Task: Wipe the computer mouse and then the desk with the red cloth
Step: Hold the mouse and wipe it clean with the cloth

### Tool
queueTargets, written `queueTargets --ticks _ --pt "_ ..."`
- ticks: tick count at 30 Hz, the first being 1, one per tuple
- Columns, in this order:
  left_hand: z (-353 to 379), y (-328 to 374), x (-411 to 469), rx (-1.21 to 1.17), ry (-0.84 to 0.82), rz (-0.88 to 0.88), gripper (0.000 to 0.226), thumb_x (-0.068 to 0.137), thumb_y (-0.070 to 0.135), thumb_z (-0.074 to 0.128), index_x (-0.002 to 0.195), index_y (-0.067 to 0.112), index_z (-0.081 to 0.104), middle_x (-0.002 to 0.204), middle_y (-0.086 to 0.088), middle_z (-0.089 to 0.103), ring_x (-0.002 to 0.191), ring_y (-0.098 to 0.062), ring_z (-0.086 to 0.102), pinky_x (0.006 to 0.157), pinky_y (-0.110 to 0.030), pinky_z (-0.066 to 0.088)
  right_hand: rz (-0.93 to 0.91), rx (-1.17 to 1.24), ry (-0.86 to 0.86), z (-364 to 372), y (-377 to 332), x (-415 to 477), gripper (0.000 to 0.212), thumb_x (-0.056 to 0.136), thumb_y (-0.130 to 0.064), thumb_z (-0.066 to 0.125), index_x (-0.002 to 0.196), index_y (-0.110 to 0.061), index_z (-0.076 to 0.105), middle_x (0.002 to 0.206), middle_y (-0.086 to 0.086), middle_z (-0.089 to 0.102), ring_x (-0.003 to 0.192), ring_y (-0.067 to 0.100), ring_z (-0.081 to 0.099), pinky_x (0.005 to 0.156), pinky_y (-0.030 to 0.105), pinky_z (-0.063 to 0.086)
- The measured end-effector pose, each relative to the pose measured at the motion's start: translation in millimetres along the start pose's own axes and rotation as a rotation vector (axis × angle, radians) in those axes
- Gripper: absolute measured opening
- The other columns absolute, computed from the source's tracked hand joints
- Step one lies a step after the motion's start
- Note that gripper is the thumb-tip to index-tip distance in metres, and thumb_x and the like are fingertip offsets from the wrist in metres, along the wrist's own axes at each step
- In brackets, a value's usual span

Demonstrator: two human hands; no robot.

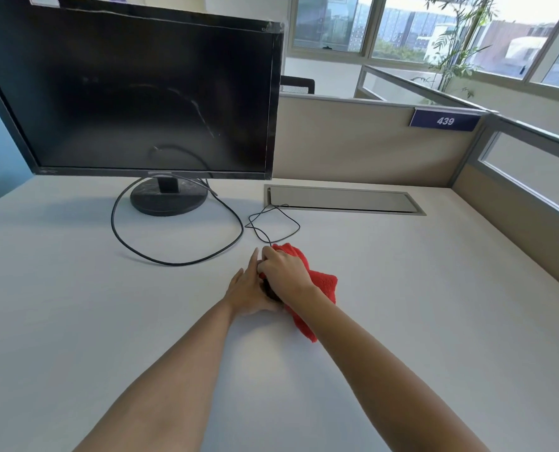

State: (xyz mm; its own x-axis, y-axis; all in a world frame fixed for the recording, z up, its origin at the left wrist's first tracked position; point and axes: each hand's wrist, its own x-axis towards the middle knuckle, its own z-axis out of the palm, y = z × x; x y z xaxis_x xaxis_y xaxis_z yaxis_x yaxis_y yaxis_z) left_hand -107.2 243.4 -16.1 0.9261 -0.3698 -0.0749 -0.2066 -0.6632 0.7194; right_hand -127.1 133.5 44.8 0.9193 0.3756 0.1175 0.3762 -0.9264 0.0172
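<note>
White worktop [402, 321] fills most of the view, walled at the back and right by beige cubicle partitions [353, 141]; a blue plate reading 439 [445, 121] hangs on the back one. Windows [434, 27] and a leafy plant [457, 53] sit beyond the partitions. Dark monitor [141, 99], screen off, stands back left on a round black base [168, 200]. Grey cable hatch [343, 200] is set flush into the worktop just right of the base. Thick black cable [173, 263] loops from behind the base out across the worktop and back. Thin black cord [271, 223] runs from the hatch in loose loops down to the hands.

Both bare forearms reach in from the bottom edge and meet mid-worktop. Red cloth [323, 285] lies bunched under and right of the right hand [284, 272], trailing toward the viewer. Right hand is closed over the cloth, fingers curled, pressing down. Left hand [248, 291] lies flat-ish, fingers together and pointing away, touching the right hand, steadying the computer mouse [269, 291] from its left side. Mouse is mostly hidden: only a dark sliver shows between the two hands. Whether the left hand actually grips it, cannot tell.
</note>
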Motion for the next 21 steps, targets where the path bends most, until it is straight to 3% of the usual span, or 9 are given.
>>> queueTargets --ticks 3,5,7,9,13,16,21 --pt "1.2 0.3 1.8 0.034 0.004 0.009 0.15 0.049 0.057 0.083 0.146 0.012 -0.022 0.149 0.012 0.032 0.14 -0.013 0.025 0.117 -0.041 0.014 0.141 0.115 0.04 -1.9 14.5 8.4 0.026 0.09 -0.009 0.05 0.103 -0.014 0.072 0.114 0.008 0.056 0.101 0.029 0.06 0.078 0.036 0.051" --pt "1.0 0.4 2.3 0.019 0.01 0.012 0.151 0.045 0.059 0.083 0.147 0.011 -0.018 0.146 0.014 0.032 0.139 -0.012 0.028 0.117 -0.042 0.015 0.354 0.404 0.145 -7.6 29.2 11.3 0.028 0.079 -0.004 0.055 0.089 -0.02 0.076 0.107 0.006 0.063 0.096 0.028 0.061 0.079 0.032 0.05" --pt "1.4 0.6 1.8 0.01 0.023 0.003 0.152 0.035 0.066 0.072 0.148 0.012 -0.014 0.144 0.015 0.035 0.137 -0.013 0.03 0.117 -0.041 0.016 0.501 0.652 0.272 -15.7 43.0 9.5 0.032 0.074 -0.003 0.057 0.086 -0.023 0.078 0.101 0.002 0.073 0.098 0.022 0.064 0.081 0.025 0.047" --pt "2.5 -0.7 2.5 -0.002 0.044 -0.003 0.153 0.027 0.071 0.062 0.149 0.014 -0.012 0.144 0.015 0.036 0.137 -0.013 0.031 0.117 -0.041 0.016 0.514 0.73 0.284 -21.9 50.7 5.3 0.032 0.075 -0.003 0.057 0.088 -0.023 0.078 0.099 -0.002 0.076 0.101 0.016 0.064 0.081 0.02 0.043" --pt "4.4 -4.0 4.8 0.027 0.035 0.015 0.154 0.026 0.079 0.061 0.147 0.02 -0.015 0.146 0.014 0.031 0.138 -0.012 0.028 0.116 -0.041 0.017 0.346 0.546 0.141 -22.8 39.9 0.7 0.031 0.069 -0.003 0.058 0.082 -0.024 0.077 0.101 0.001 0.069 0.094 0.022 0.061 0.076 0.027 0.048" --pt "4.8 -5.3 4.9 0.062 0.01 0.022 0.149 0.03 0.081 0.064 0.144 0.03 -0.018 0.149 0.016 0.026 0.139 -0.009 0.024 0.117 -0.039 0.016 0.213 0.291 -0.005 -9.4 26.1 2.3 0.023 0.082 -0.011 0.058 0.092 -0.023 0.074 0.11 0.005 0.059 0.095 0.03 0.06 0.072 0.031 0.045" --pt "4.5 -4.2 6.2 0.033 0.011 -0.012 0.151 0.032 0.076 0.072 0.146 0.026 -0.015 0.146 0.019 0.03 0.139 -0.008 0.022 0.116 -0.035 0.011 0.213 0.157 0.028 -2.3 27.8 9.8 0.024 0.089 -0.009 0.053 0.099 -0.019 0.073 0.113 0.006 0.057 0.099 0.032 0.06 0.07 0.031 0.04"
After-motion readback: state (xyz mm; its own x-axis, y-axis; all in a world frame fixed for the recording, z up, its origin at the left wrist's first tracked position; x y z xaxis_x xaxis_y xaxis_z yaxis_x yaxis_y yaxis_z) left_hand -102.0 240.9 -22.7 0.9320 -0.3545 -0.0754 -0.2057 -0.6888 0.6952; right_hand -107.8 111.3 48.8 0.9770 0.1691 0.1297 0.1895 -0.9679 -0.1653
